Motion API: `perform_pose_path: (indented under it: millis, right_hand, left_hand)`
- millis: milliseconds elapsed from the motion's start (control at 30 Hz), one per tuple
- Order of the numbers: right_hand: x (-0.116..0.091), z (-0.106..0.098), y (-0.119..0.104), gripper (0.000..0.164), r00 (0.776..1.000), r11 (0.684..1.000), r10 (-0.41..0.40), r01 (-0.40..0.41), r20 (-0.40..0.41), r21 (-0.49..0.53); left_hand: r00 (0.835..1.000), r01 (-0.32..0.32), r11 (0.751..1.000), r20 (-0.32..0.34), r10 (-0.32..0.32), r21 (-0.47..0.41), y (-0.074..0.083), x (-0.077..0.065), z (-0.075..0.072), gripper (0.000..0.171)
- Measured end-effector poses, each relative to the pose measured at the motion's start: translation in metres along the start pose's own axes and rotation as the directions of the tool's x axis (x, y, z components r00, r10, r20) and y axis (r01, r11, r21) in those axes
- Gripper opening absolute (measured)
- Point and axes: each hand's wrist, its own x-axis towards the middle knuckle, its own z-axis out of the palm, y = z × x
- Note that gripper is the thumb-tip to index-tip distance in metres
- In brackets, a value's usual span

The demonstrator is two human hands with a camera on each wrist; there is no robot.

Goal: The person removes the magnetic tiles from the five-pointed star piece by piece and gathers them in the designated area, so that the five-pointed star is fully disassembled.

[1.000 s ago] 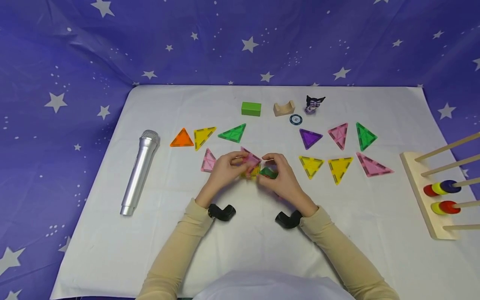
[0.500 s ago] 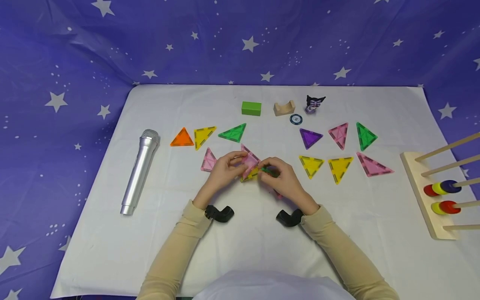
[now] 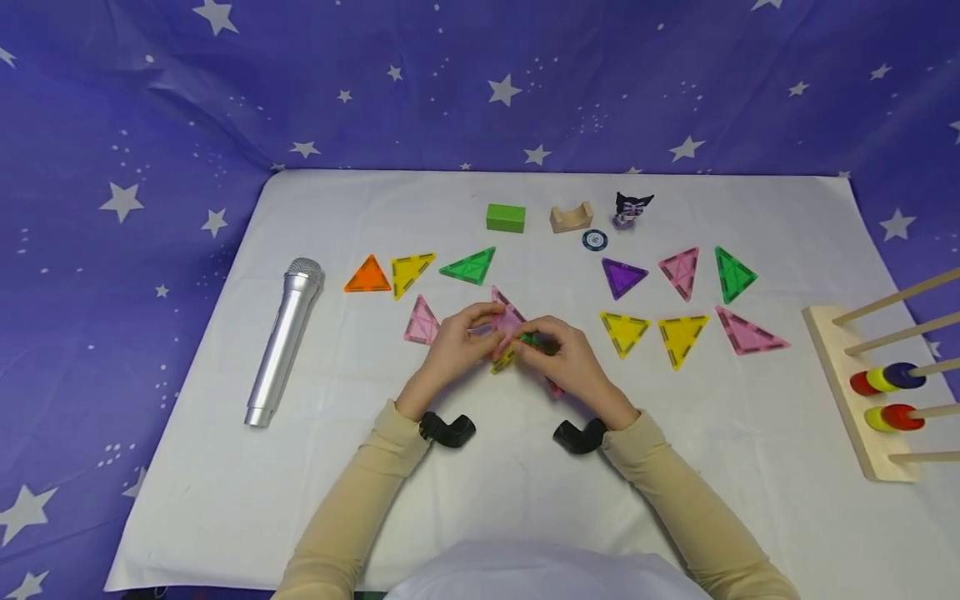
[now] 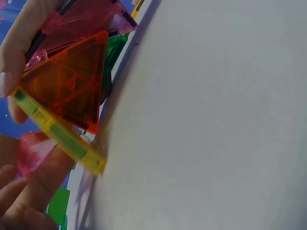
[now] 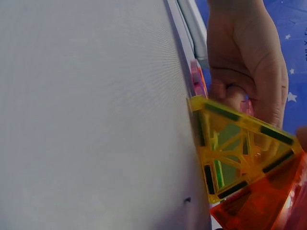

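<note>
My left hand pinches a pink triangular magnetic tile over the middle of the white table. Close beside it, my right hand grips a cluster of joined translucent tiles. In the left wrist view this cluster includes an orange triangle, a yellow one seen edge-on, a pink one and some green. The right wrist view has the yellow tile tilted in front of the left hand. Fingers hide part of the cluster, and the right fingertips are right at the left hand's pink tile.
Loose triangular tiles lie on both sides, including an orange tile and a purple tile. A silver microphone is left, a wooden bead rack right. Behind are a green block, a wooden cradle-shaped block and a figurine.
My hands have come closer together, the right fingertips reaching the pink tile's edge. The yellow tile between them has turned and shows narrower. The head view has shifted slightly.
</note>
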Motion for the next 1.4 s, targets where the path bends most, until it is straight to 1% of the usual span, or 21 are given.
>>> perform_pose_path:
  millis: [100, 233, 400, 500, 567, 633, 700, 767, 800, 867, 900, 933, 967, 1000, 1033, 1067, 1167, 1233, 1300, 1333, 1400]
  right_hand:
    - [0.001, 0.001, 0.001, 0.013, 0.999, 0.999, -0.047, 0.047, 0.017, -0.014]
    - [0.001, 0.003, 0.008, 0.012, 0.997, 0.997, -0.068, 0.069, 0.033, -0.018]
    - [0.002, 0.007, 0.031, 0.011, 0.998, 0.997, -0.065, 0.065, 0.023, -0.034]
    - [0.002, 0.009, 0.04, 0.01, 0.998, 0.997, -0.065, 0.066, 0.02, -0.041]
    - [0.001, 0.009, 0.042, 0.01, 0.997, 0.997, -0.068, 0.069, 0.021, -0.041]
    - [0.001, 0.009, 0.043, 0.009, 0.997, 0.997, -0.07, 0.07, 0.024, -0.034]
    - [0.001, 0.008, 0.042, 0.009, 0.997, 0.997, -0.069, 0.069, 0.027, -0.026]
    - [0.001, 0.007, 0.042, 0.009, 0.998, 0.998, -0.06, 0.061, 0.03, -0.023]
    - [0.001, 0.007, 0.042, 0.009, 0.998, 0.998, -0.054, 0.055, 0.032, -0.021]
    - [0.002, 0.006, 0.041, 0.01, 0.999, 0.999, -0.041, 0.042, 0.034, -0.021]
    - [0.002, 0.005, 0.041, 0.01, 0.999, 0.999, -0.034, 0.035, 0.035, -0.021]
    - [0.002, 0.005, 0.041, 0.01, 0.999, 0.999, -0.027, 0.028, 0.036, -0.023]
    - [0.002, 0.004, 0.041, 0.011, 0.999, 0.999, -0.021, 0.022, 0.036, -0.023]
    - [0.002, 0.004, 0.041, 0.011, 0.999, 1.0, -0.016, 0.017, 0.036, -0.024]
    - [0.002, 0.003, 0.041, 0.012, 0.999, 1.0, -0.013, 0.014, 0.036, -0.024]
    - [0.002, 0.003, 0.041, 0.011, 0.999, 1.0, -0.01, 0.011, 0.035, -0.024]
    - [0.002, 0.004, 0.042, 0.01, 0.999, 1.0, -0.004, 0.005, 0.032, -0.022]
    - [0.002, 0.005, 0.043, 0.01, 1.0, 1.0, -0.004, 0.004, 0.029, -0.016]
    - [0.002, 0.006, 0.043, 0.009, 1.0, 1.0, -0.012, 0.012, 0.023, -0.012]
    - [0.002, 0.005, 0.037, 0.01, 1.0, 1.0, -0.008, 0.008, 0.024, -0.007]
    - [0.001, 0.003, 0.026, 0.01, 1.0, 1.0, -0.003, 0.003, 0.028, -0.002]
  left_hand:
    - [1.0, -0.016, 0.999, 0.011, 0.017, -0.041, 0.013, -0.002, 0.0, 0.035]
    - [1.0, 0.013, 0.996, 0.011, -0.012, -0.085, 0.027, -0.008, -0.004, 0.035]
    - [0.999, 0.045, 0.989, 0.024, -0.043, -0.142, 0.027, -0.011, -0.007, 0.035]
    - [0.996, 0.086, 0.981, 0.024, -0.083, -0.175, 0.024, -0.012, -0.009, 0.037]
    - [0.993, 0.115, 0.974, -0.001, -0.117, -0.194, 0.022, -0.014, -0.013, 0.038]
    - [0.989, 0.12, 0.97, -0.063, -0.136, -0.212, 0.014, -0.018, -0.022, 0.038]
    - [0.974, 0.118, 0.97, -0.165, -0.155, -0.213, 0.005, -0.025, -0.035, 0.039]
    - [0.942, 0.11, 0.977, -0.294, -0.161, -0.182, -0.006, -0.035, -0.052, 0.038]
    - [0.917, 0.113, 0.981, -0.363, -0.165, -0.16, -0.012, -0.04, -0.061, 0.037]
    - [0.851, 0.165, 0.982, -0.49, -0.188, -0.09, -0.019, -0.053, -0.077, 0.036]
    - [0.821, 0.196, 0.979, -0.537, -0.195, -0.056, -0.022, -0.059, -0.084, 0.036]
    - [0.795, 0.231, 0.973, -0.574, -0.195, -0.01, -0.026, -0.064, -0.09, 0.035]
    - [0.777, 0.268, 0.963, -0.597, -0.201, 0.025, -0.028, -0.068, -0.095, 0.035]
    - [0.767, 0.3, 0.952, -0.609, -0.202, 0.062, -0.03, -0.071, -0.099, 0.035]
    - [0.765, 0.327, 0.939, -0.614, -0.197, 0.105, -0.031, -0.073, -0.102, 0.035]
    - [0.768, 0.344, 0.928, -0.612, -0.19, 0.144, -0.032, -0.075, -0.104, 0.035]
    - [0.789, 0.366, 0.898, -0.593, -0.161, 0.244, -0.032, -0.078, -0.106, 0.036]
    - [0.794, 0.388, 0.869, -0.591, -0.145, 0.308, -0.03, -0.079, -0.106, 0.037]
    - [0.792, 0.419, 0.833, -0.595, -0.14, 0.362, -0.027, -0.08, -0.105, 0.038]
    - [0.79, 0.435, 0.816, -0.597, -0.142, 0.381, -0.025, -0.081, -0.105, 0.038]
    - [0.778, 0.462, 0.788, -0.612, -0.139, 0.407, -0.021, -0.082, -0.103, 0.036]
